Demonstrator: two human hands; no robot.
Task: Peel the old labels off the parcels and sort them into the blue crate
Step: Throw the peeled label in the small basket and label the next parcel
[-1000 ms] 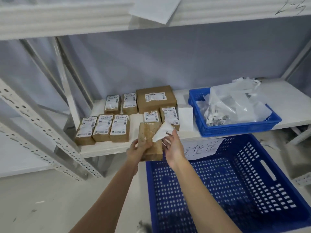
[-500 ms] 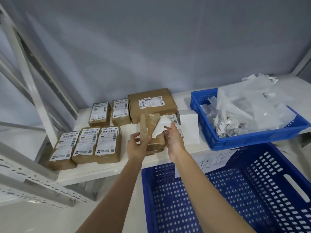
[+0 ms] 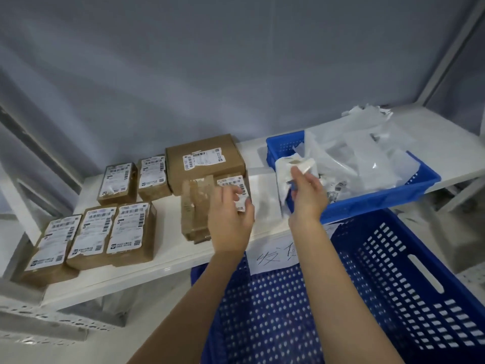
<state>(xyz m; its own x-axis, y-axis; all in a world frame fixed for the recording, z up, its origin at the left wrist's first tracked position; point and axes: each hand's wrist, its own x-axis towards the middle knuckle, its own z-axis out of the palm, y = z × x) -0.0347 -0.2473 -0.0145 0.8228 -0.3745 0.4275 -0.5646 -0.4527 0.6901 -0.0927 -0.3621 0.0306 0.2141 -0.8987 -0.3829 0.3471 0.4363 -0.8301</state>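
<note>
A brown parcel [image 3: 195, 208] with its label peeled off lies flat on the white shelf [image 3: 168, 264]. My left hand [image 3: 231, 214] hovers just right of it, fingers loosely curled over a small labelled parcel [image 3: 232, 182], holding nothing. My right hand [image 3: 307, 198] pinches the peeled white label [image 3: 288, 166] above the near-left corner of the small blue tray [image 3: 380, 198]. Several labelled parcels [image 3: 128, 229] lie on the shelf's left side, and a larger box [image 3: 204, 158] sits behind. The big blue crate [image 3: 393, 285] stands below the shelf.
The small blue tray is heaped with white label scraps and plastic bags [image 3: 362, 153]. A handwritten paper sign [image 3: 273, 256] hangs from the shelf's front edge. A white sheet [image 3: 262, 200] lies between the parcels and the tray. Rack uprights [image 3: 15, 200] rise at left.
The label has come free of the parcel. My right hand carried it right, to the small tray. The parcel now lies on the shelf, and my left hand has let go of it.
</note>
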